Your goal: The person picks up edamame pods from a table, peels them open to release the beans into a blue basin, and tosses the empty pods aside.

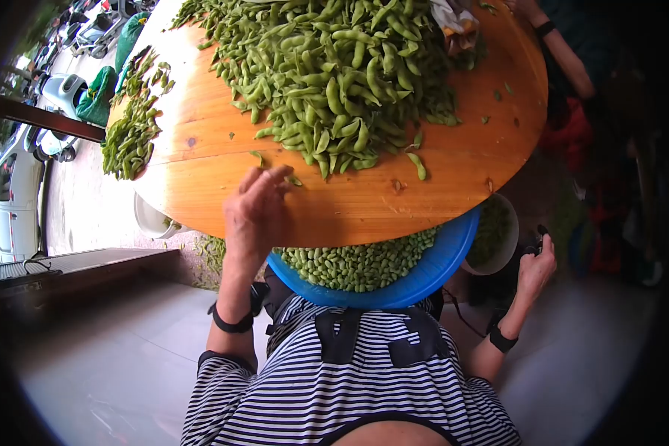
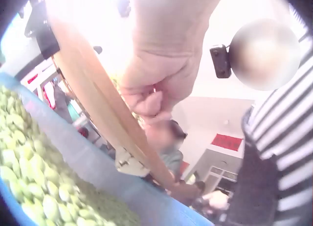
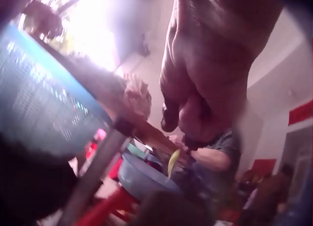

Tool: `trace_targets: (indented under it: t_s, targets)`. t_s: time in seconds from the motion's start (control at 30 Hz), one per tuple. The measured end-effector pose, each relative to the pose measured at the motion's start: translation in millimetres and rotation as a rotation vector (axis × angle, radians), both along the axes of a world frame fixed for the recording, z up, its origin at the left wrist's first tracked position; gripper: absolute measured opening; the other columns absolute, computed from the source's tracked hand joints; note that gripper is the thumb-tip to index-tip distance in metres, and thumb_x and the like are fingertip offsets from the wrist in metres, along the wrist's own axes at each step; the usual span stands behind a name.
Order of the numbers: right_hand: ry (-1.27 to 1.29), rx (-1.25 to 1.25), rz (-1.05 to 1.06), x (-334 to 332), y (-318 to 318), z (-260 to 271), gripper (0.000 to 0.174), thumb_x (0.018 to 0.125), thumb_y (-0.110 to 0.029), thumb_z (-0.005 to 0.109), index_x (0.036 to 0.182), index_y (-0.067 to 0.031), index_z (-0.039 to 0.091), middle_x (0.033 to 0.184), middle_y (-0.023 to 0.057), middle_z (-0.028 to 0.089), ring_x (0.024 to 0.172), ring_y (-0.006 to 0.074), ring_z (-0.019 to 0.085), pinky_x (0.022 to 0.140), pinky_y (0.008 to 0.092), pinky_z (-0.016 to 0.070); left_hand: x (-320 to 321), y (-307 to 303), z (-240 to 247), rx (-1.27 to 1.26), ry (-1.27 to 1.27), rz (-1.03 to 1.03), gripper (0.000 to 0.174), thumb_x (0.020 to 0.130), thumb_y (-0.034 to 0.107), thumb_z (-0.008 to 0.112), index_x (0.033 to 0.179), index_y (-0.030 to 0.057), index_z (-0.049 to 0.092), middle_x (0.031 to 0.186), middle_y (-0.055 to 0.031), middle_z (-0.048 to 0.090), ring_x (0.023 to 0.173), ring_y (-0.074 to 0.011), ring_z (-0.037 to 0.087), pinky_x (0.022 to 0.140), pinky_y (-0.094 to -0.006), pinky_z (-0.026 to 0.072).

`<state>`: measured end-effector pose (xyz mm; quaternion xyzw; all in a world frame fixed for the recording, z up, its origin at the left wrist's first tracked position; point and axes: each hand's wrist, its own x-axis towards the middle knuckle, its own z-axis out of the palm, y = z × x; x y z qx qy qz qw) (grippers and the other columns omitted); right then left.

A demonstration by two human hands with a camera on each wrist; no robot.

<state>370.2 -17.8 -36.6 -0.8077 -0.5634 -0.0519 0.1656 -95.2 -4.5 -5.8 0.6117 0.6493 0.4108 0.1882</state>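
Note:
Near the front edge of the wooden table [image 1: 334, 208], my left hand [image 1: 256, 208] reaches over the surface, its bent fingers slightly blurred. A small green soybean pod [image 1: 295, 181] lies right at its fingertips. Beyond the hand is a large heap of green pods [image 1: 334, 89]. My right hand [image 1: 537, 264] is out to the right, below table height, beside a pale bucket [image 1: 507, 230]. Its fingertips [image 3: 169, 118] look dark. In the right wrist view a yellow-green pod [image 3: 173, 162] shows below this hand, over the bucket's rim, apart from the fingers.
A blue basin [image 1: 379, 299] of shelled beans [image 1: 364, 264] sits at my lap under the table edge. Another pod pile [image 1: 134, 137] lies at the table's left. A white bucket [image 1: 152, 219] stands below it. Another person's arm [image 1: 572, 63] reaches the far right edge.

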Motion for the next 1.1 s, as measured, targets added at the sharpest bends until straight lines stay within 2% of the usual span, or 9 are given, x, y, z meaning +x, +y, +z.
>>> trace_targets:
  t_s: [0.03,0.2,0.3,0.37,0.4,0.53,0.7,1.03,1.1]
  targets:
    - [0.070,-0.016,0.007,-5,-1,3,0.047,0.070,0.009,0.052,0.117,0.0074,0.057,0.105,0.0233,0.062,0.105,0.0436,0.058,0.090,0.0427,0.0461,-9,6,-6,0.025,0.098,-0.019,0.019,0.084,-0.004,0.062,0.100,0.0030,0.069,0.088,-0.0103,0.065,0.077,-0.0209,0.068,0.066,-0.0287,0.0513]
    - [0.226,0.065,0.140,-54,4,20,0.048,0.071,0.004,0.050,0.118,0.0107,0.055,0.105,0.0227,0.060,0.103,0.0415,0.059,0.089,0.0369,0.0466,-11,14,-5,0.116,0.327,-0.115,0.018,0.081,-0.005,0.064,0.095,0.0044,0.068,0.082,-0.0097,0.062,0.072,-0.0217,0.066,0.065,-0.0287,0.0503]
    - [0.659,0.008,0.381,-90,2,27,0.046,0.079,-0.023,0.059,0.110,0.0110,0.056,0.095,0.0173,0.059,0.092,0.0334,0.061,0.082,0.0355,0.0473,-6,5,-5,-0.010,0.211,-0.107,0.012,0.081,-0.004,0.067,0.091,0.0026,0.067,0.081,-0.0070,0.064,0.070,-0.0177,0.064,0.064,-0.0274,0.0498]
    - [0.914,0.000,0.558,-126,-3,33,0.055,0.081,-0.042,0.059,0.101,0.0090,0.058,0.086,0.0124,0.058,0.081,0.0251,0.060,0.072,0.0330,0.0469,17,-5,-1,-0.292,-0.850,-0.161,0.008,0.081,-0.003,0.070,0.087,0.0009,0.066,0.082,-0.0050,0.067,0.069,-0.0127,0.063,0.063,-0.0245,0.0490]
    - [1.030,-0.062,0.647,-150,1,47,0.061,0.081,-0.051,0.059,0.097,0.0080,0.059,0.083,0.0100,0.056,0.075,0.0207,0.059,0.068,0.0310,0.0461,26,-6,-5,-0.316,-0.974,-0.238,0.008,0.083,-0.002,0.071,0.088,0.0001,0.065,0.085,-0.0056,0.068,0.069,-0.0115,0.063,0.062,-0.0241,0.0514]
    - [1.267,-0.308,0.688,-188,2,54,0.044,0.087,-0.038,0.061,0.096,0.0053,0.062,0.077,0.0052,0.053,0.063,0.0128,0.055,0.056,0.0258,0.0415,76,-6,-1,-0.395,-1.229,-0.328,0.010,0.084,-0.001,0.070,0.090,-0.0012,0.063,0.081,-0.0082,0.067,0.068,-0.0142,0.066,0.058,-0.0259,0.0558]
    - [1.400,-0.320,0.662,-191,5,53,0.026,0.089,-0.023,0.061,0.088,0.0035,0.059,0.073,0.0010,0.047,0.060,0.0053,0.050,0.053,0.0222,0.0396,96,-7,0,-0.328,-1.154,-0.342,0.012,0.085,-0.002,0.070,0.092,-0.0014,0.060,0.078,-0.0072,0.066,0.067,-0.0124,0.064,0.059,-0.0236,0.0531]
    - [1.349,-0.266,0.704,-188,10,42,0.020,0.086,-0.016,0.062,0.086,0.0035,0.059,0.075,0.0018,0.046,0.061,0.0058,0.047,0.052,0.0217,0.0377,101,-10,-4,-0.260,-1.101,-0.316,0.017,0.085,-0.004,0.069,0.091,0.0004,0.054,0.076,-0.0057,0.064,0.063,-0.0090,0.059,0.056,-0.0213,0.0482]
    - [1.535,-0.386,0.681,-184,8,47,0.019,0.084,-0.014,0.063,0.088,0.0037,0.058,0.076,0.0041,0.046,0.064,0.0084,0.046,0.055,0.0232,0.0379,103,-11,-4,-0.181,-0.979,-0.298,0.020,0.084,-0.003,0.070,0.093,0.0009,0.053,0.078,-0.0054,0.064,0.065,-0.0088,0.060,0.056,-0.0211,0.0481]
